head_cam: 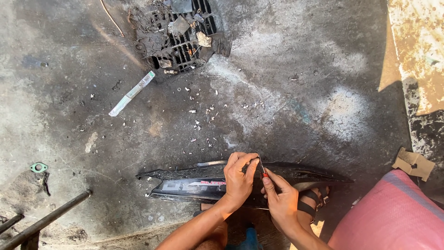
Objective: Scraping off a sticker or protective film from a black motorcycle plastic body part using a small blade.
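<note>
Low in the middle of the frame, your left hand lies curled over the top edge of the long black plastic panel, fingers bent down onto it and pressing it in place. Just right of it, your right hand pinches a thin screwdriver with a red handle between thumb and fingertips, closed tight, its tip against the panel's edge. The panel stretches along the stained concrete floor, with a clogged drain grate at upper centre.
</note>
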